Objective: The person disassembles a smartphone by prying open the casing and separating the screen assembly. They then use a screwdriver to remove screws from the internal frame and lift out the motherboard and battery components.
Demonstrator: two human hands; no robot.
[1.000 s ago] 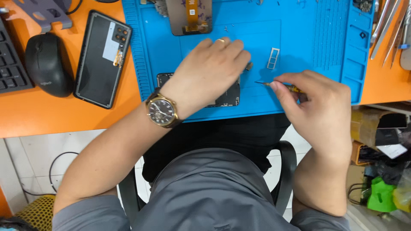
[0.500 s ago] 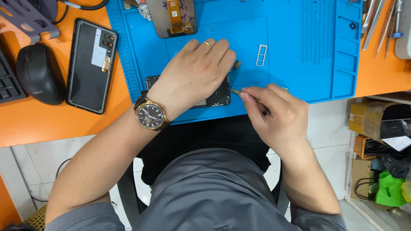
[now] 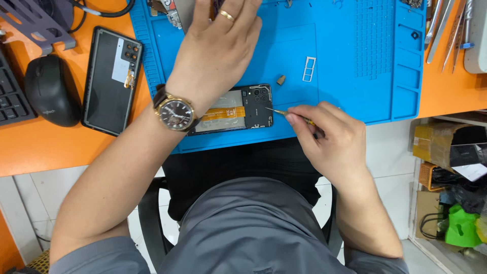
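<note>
An opened phone (image 3: 238,109) lies on the blue repair mat (image 3: 350,76), its back off, an orange flex strip showing inside. My right hand (image 3: 329,139) grips a thin screwdriver (image 3: 289,115) whose tip points at the phone's right end. My left hand (image 3: 218,48), with a ring and a wristwatch (image 3: 175,112), is raised over the mat beyond the phone, fingers spread, reaching towards a part at the mat's top edge. A small brass-coloured piece (image 3: 280,79) and a white card tray (image 3: 309,69) lie on the mat to the phone's upper right.
A black phone back cover (image 3: 111,81) lies on the orange table left of the mat, beside a black mouse (image 3: 48,89) and a keyboard edge (image 3: 10,96). Metal tools (image 3: 446,30) lie at top right. Boxes and bags (image 3: 451,203) sit low on the right.
My left hand has lifted off the opened phone and moved up the mat, uncovering the phone. My right hand keeps the screwdriver at the phone's right end.
</note>
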